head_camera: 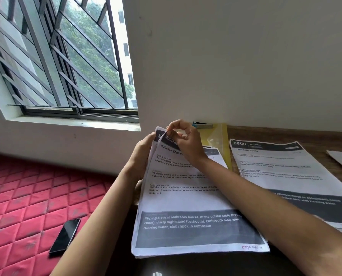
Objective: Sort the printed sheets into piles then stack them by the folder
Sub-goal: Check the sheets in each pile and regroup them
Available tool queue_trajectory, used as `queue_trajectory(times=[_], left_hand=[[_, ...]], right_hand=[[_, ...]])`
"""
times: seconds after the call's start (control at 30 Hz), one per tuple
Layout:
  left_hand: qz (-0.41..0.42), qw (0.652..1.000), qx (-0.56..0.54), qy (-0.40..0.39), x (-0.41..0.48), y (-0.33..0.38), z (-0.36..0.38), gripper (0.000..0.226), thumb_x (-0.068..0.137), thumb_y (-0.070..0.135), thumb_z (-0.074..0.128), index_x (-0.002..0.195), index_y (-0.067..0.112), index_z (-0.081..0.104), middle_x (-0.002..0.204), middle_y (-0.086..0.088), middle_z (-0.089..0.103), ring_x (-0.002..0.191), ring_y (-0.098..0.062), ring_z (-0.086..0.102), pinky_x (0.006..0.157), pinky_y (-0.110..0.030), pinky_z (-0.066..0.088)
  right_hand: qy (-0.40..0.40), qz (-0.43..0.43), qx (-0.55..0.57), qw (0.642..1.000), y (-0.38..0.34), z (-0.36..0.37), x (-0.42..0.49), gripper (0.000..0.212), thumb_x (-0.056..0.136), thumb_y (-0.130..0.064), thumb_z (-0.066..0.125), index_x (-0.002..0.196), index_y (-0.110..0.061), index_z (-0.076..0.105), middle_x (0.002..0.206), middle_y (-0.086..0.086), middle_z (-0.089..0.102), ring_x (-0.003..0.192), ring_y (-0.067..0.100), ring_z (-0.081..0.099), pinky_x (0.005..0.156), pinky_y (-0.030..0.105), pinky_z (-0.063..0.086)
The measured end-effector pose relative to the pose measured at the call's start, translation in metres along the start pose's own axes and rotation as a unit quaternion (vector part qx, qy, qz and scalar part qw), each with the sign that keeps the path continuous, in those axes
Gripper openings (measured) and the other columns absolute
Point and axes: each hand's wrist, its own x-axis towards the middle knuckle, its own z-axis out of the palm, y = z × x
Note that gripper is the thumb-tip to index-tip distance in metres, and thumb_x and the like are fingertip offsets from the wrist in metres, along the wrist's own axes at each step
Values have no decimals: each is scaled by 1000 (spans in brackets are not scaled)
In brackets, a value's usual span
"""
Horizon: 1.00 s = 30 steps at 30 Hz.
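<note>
So the white printed-sheet stack (186, 202) sits at the left edge of the brown wooden worktop (275, 133). The left hand (143, 154) grips its side to steady it, and the right hand (188, 142) pinches the top corner, probably peeling one off for the pile (285, 176) beside the yellow plastic folder (223, 144). Off left: red quilted mattress (26, 196), barred window (66, 56).

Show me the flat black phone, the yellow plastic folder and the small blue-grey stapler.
Flat black phone (65, 237): head view, middle of its screen.
Yellow plastic folder (219, 134): head view, bare upper right part.
Small blue-grey stapler (203, 125): head view, middle of its body.
</note>
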Motion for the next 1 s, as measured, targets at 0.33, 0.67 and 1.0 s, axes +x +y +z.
queue_trajectory(times=[0.33,0.67,1.0], left_hand=[[-12,997,-30,-75,5,-1,-6,41,92,41,44,100,7,65,78,-12,71,66,-24,67,60,-28,55],[11,996,-41,-84,8,-3,-4,57,76,39,71,121,8,57,102,-20,59,85,-32,59,78,-38,48],[30,997,-39,-67,10,-6,-6,77,76,36,74,133,-7,45,116,-29,48,94,-36,53,81,-41,47]], right_hand=[[39,-30,-16,999,-8,6,-1,9,84,-16,65,81,-23,62,90,-8,61,94,22,60,93,54,48],[50,-45,-22,997,-3,7,3,3,82,-17,65,83,-20,65,91,-5,64,92,21,62,82,49,53],[45,-45,6,998,1,7,3,3,83,-22,67,86,-21,66,91,1,68,87,26,64,78,53,53]])
